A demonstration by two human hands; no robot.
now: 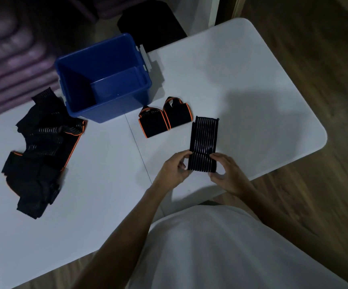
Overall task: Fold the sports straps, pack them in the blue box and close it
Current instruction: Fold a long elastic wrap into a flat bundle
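Single head view, looking steeply down, close over white table [106,205] (wide-angle)

Both bare forearms reach forward over the near edge of the table. The left hand [174,170] pinches the left side of the ribbed strap [204,143] with curled fingers and thumb. The right hand [228,174] pinches its right side the same way, wrists angled inward.

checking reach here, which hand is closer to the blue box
Left. The left hand grips the ribbed strap on the side towards the blue box; the right hand grips its far side.
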